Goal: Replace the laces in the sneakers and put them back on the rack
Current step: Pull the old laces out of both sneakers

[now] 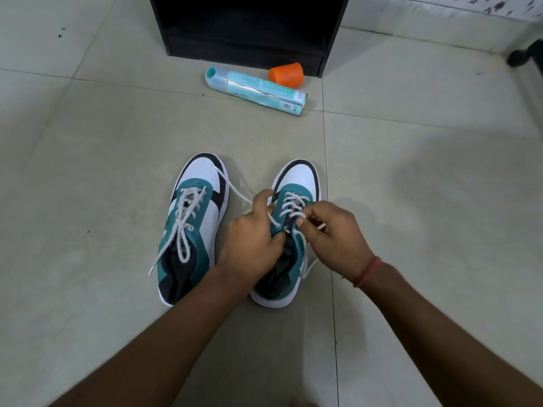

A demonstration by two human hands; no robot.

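Two teal, white and black sneakers stand side by side on the tiled floor. The left sneaker (192,227) is laced with a white lace whose ends hang loose. On the right sneaker (296,183), my left hand (252,242) grips the eyelet flap at the shoe's left side, thumb inside the opening. My right hand (332,233) pinches the white lace (291,205) at an upper eyelet. One loose lace end runs left across the left sneaker's toe. The black rack (249,27) stands ahead on the floor.
A teal spray can (255,91) lies on its side in front of the rack, with an orange cap (286,75) beside it. A dark object (526,54) sits at the far right edge near the wall.
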